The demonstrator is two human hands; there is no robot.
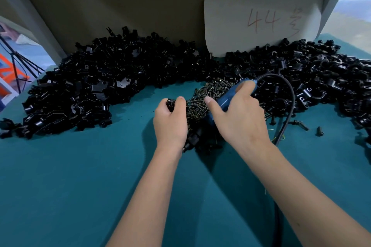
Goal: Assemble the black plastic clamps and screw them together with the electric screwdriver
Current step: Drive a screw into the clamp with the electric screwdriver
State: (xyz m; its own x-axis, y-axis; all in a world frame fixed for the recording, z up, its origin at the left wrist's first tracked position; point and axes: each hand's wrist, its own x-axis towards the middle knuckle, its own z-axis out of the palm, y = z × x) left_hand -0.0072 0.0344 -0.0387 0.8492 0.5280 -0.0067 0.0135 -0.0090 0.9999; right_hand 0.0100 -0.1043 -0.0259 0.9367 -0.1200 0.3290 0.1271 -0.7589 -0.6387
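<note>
- Clamp (170, 104) pinched in left hand (170, 124), just left of the screws (202, 100).
- Right hand (239, 116) grips blue screwdriver (230, 96) over the screws.
- Clamp piles (90, 86) beyond both hands on table (80, 176).

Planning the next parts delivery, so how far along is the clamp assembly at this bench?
No finished stack is clearly identifiable. In hand: the left hand grips a black clamp piece, and the right hand holds the blue electric screwdriver over the screw pile. Left: large heaps of loose black parts on the left and right of the green table.
</note>
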